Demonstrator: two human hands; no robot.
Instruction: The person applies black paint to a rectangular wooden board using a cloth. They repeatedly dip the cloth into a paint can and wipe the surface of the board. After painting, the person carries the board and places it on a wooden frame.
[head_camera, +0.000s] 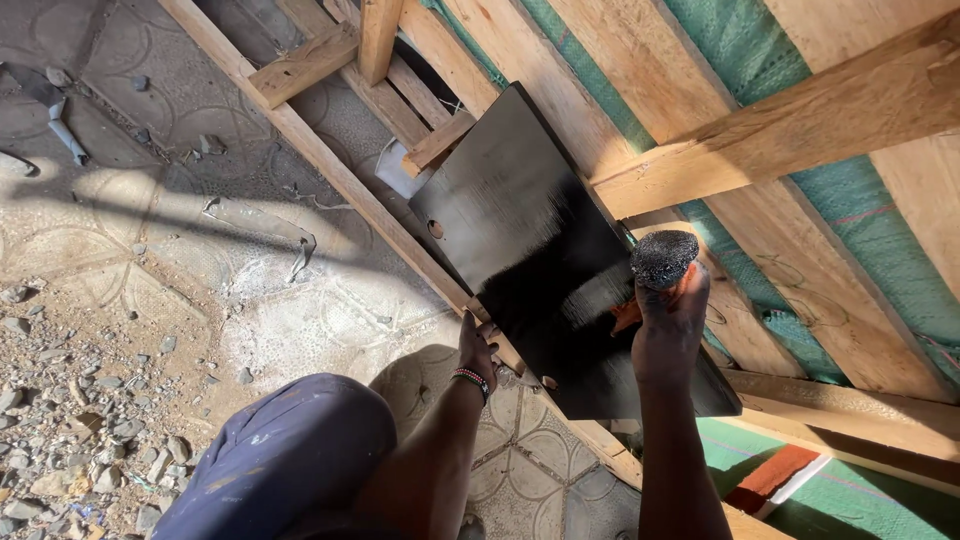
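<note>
So we're looking straight down here and we've got a flat black rectangular board (540, 270) with a glossy dark face leaning tilted against a frame of rough pale wooden beams (330, 165), its lower edge down near the floor and its upper corner up by a short wooden crosspiece (440, 143). Our right hand (668, 325) is closed around a wad of grey steel wool (663, 256), fingers wrapped snug under it, and the wad sits right at the board's right edge, touching or just about touching the black surface. There's something orange (626, 316) peeking out next to the fingers, but we can't tell what it is. Our left hand (477, 345) is down at the board's lower left edge, fingers curled narrow against the edge where it meets the long diagonal beam, so it looks like it's gripping the side of the board; a beaded wristband (470, 379) in red, white and dark sits on that wrist. The board has a small round hole (435, 228) near its left edge. Behind the beams there's green mesh sheeting (740, 45) stretched out. Under us is a patterned grey tiled floor (530, 450), dusty, with loose stones and rubble (70, 400) scattered off to the left, plus a knee in blue-grey fabric (285, 450) at the bottom of the view.
</note>
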